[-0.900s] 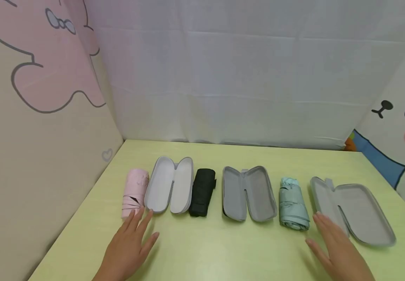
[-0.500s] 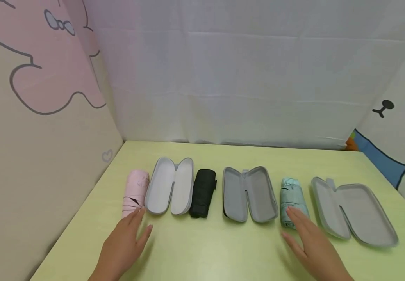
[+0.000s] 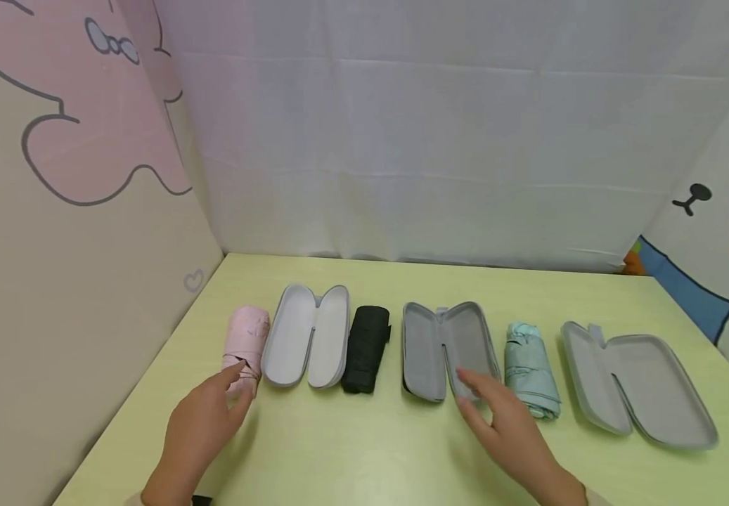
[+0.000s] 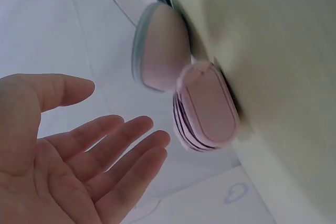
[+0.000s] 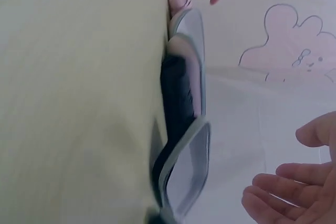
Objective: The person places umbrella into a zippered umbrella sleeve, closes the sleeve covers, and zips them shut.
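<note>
My left hand [image 3: 202, 425] is at the near end of a pink folded umbrella [image 3: 247, 334], fingertips overlapping it in the head view. In the left wrist view, a gap separates its spread fingers from the flat end of the pink umbrella [image 4: 210, 108]. Thumb apart from its fingers, my right hand [image 3: 512, 432] hovers at the near edge of the middle grey case [image 3: 423, 351], which lies unfolded into two halves. It holds nothing in the right wrist view. A black folded umbrella [image 3: 366, 348] lies left of that case, a teal folded umbrella [image 3: 531, 372] right of it.
A white-lined case [image 3: 291, 337], also unfolded, lies between the pink and black umbrellas. Another unfolded grey case [image 3: 661, 386] is at the far right. Everything stands in one row on the yellow-green table [image 3: 351, 457], with a white curtain [image 3: 434, 140] behind.
My right hand has moved left, from beside the far-right case past the teal umbrella to the middle case. My left hand has shifted slightly left and back at the pink umbrella.
</note>
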Tool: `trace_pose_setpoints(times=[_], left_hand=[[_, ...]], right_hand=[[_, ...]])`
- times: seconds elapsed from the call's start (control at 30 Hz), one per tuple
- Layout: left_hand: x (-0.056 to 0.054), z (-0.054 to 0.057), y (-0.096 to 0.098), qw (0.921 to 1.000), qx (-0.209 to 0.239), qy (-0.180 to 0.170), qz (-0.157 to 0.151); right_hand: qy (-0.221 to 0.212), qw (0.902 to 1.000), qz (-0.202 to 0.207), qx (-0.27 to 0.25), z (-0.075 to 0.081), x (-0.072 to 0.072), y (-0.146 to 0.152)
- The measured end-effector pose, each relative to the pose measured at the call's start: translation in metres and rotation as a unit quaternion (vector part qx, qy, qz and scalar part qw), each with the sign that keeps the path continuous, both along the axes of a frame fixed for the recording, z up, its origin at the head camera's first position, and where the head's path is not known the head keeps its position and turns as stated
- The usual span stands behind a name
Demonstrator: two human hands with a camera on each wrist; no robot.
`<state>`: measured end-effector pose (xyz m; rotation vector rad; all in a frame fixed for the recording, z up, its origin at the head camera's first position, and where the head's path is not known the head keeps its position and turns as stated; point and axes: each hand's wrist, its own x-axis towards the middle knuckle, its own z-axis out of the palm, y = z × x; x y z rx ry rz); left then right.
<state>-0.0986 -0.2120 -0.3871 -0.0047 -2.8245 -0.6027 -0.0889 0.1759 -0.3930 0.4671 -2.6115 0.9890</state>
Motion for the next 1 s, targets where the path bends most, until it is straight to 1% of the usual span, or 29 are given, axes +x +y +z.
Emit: trace_pose_setpoints(times=[0.1,0.2,0.3,0.37,0.47,0.5,0.57,0.7,0.77,0.8,0.83,1.0], left_hand=[[-0.007,0.001,-0.009,0.9999,0.013,-0.002,0.005],[-0.016,0.0,-0.019,0.9994,0.03,-0.004,0.013],[-0.026,0.001,-0.029,0.9988,0.043,-0.016,0.019],[-0.033,0.001,-0.034,0.9982,0.049,-0.028,0.022],[-0.043,0.0,-0.041,0.9978,0.048,-0.041,0.018],[-0.046,0.0,-0.043,0.9976,0.047,-0.047,0.018],[-0.052,-0.002,-0.046,0.9965,0.051,-0.063,0.02],[-0.065,-0.005,-0.049,0.9922,0.065,-0.104,0.023],[-0.071,-0.006,-0.05,0.9888,0.075,-0.128,0.02],[-0.073,-0.008,-0.051,0.9869,0.081,-0.139,0.016],[-0.076,-0.009,-0.052,0.9848,0.087,-0.15,0.013],[-0.084,-0.015,-0.055,0.9716,0.128,-0.199,0.001]], right_hand=[[-0.056,0.9963,0.019,-0.063,0.006,-0.006,-0.018],[-0.099,0.9879,0.044,-0.111,0.009,-0.013,-0.037],[-0.136,0.9761,0.077,-0.151,0.011,-0.019,-0.057],[-0.161,0.9658,0.1,-0.177,0.01,-0.024,-0.07],[-0.2,0.9508,0.12,-0.204,0.009,-0.032,-0.087],[-0.208,0.9467,0.124,-0.213,0.009,-0.035,-0.092],[-0.215,0.942,0.124,-0.226,0.006,-0.041,-0.1],[-0.224,0.9322,0.12,-0.258,-0.002,-0.053,-0.115],[-0.231,0.9297,0.114,-0.263,-0.005,-0.058,-0.122],[-0.236,0.9308,0.109,-0.257,-0.006,-0.06,-0.125],[-0.239,0.9328,0.101,-0.25,-0.007,-0.062,-0.129],[-0.239,0.95,0.057,-0.193,-0.012,-0.071,-0.14]])
